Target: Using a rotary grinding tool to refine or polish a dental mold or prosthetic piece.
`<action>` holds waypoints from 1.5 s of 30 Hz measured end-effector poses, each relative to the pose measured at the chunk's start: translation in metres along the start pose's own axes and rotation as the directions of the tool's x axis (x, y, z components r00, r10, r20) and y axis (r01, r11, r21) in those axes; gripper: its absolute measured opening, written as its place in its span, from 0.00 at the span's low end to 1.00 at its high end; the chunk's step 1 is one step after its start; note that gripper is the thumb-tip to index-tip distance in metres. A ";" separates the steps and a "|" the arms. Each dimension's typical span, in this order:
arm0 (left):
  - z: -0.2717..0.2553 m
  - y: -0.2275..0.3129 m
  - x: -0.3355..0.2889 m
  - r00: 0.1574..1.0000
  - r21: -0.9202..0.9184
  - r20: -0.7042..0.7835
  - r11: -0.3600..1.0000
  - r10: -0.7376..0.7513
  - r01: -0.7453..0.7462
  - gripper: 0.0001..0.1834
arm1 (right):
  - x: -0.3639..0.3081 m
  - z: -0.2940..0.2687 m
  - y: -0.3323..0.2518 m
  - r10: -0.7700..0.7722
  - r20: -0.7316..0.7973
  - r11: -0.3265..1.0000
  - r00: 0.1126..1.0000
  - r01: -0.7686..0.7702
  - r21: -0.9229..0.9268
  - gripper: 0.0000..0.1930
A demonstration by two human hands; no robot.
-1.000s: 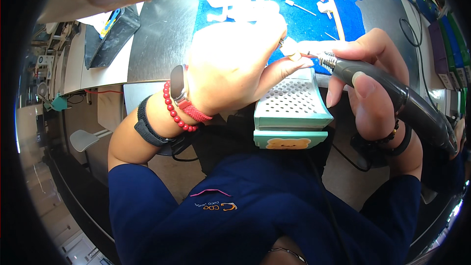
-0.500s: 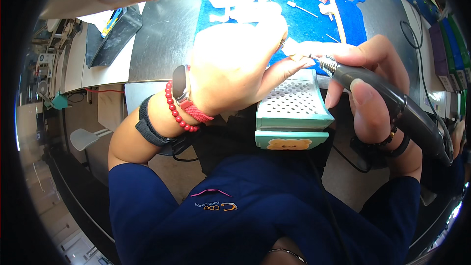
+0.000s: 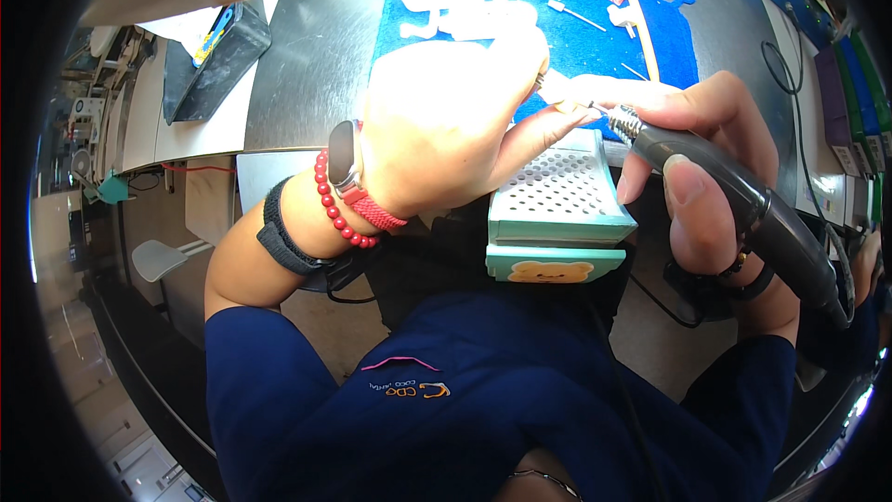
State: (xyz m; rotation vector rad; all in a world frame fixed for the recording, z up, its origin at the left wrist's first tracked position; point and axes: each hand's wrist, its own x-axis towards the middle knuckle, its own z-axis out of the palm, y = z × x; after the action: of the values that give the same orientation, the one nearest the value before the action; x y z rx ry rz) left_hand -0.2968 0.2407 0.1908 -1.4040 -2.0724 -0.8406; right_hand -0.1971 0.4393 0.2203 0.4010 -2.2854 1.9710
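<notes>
My right hand is wrapped around a black rotary handpiece with a spring-like collar and a thin bur at its front. The bur's tip reaches the fingertips of my left hand. Thumb and fingers of that hand are pinched together over something small. Bright light and the fingers hide what it is. Just below the hands stands a mint-green dust collector box with a white perforated top and a bear picture on its front.
A blue towel covers the bench, bearing white glare-washed pieces, a small white-tipped bur and an orange stick. A black bin stands at left. Cables hang at right, near several coloured folders.
The rear end of the handpiece has dipped slightly lower and to the right. My left hand keeps its pinch, and the tip stays at its fingertips.
</notes>
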 end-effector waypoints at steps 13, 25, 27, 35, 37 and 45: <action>0.000 -0.001 0.000 1.000 0.004 0.000 1.000 0.022 -0.022 0.17 | 0.000 -0.001 0.000 -0.024 0.027 0.999 0.999 0.025 -0.038 0.17; 0.000 -0.001 0.003 1.000 0.022 0.027 1.000 0.008 -0.009 0.17 | 0.012 -0.002 0.022 -0.217 -0.029 0.976 0.976 0.218 0.028 0.17; 0.003 -0.005 0.003 0.997 0.008 0.022 0.997 0.076 -0.076 0.18 | 0.016 0.008 0.023 -0.141 -0.077 0.989 0.987 0.144 0.036 0.17; 0.004 -0.004 0.006 0.994 -0.026 0.072 0.996 0.083 -0.081 0.16 | 0.021 0.008 0.033 0.015 0.018 0.946 1.000 -0.020 0.323 0.25; 0.005 -0.004 0.005 0.996 -0.074 0.090 0.997 0.010 -0.004 0.15 | 0.024 0.007 0.038 0.011 0.032 0.934 0.999 -0.021 0.355 0.26; 0.003 -0.007 -0.001 0.992 0.028 0.103 0.997 0.071 -0.075 0.17 | 0.022 -0.006 0.031 -0.017 -0.083 0.979 0.996 0.033 0.200 0.11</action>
State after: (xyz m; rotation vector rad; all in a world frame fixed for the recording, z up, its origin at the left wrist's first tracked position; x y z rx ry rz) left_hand -0.3037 0.2402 0.1864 -1.5250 -2.0861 -0.7171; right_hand -0.2272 0.4458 0.1965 0.3563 -2.0306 2.1714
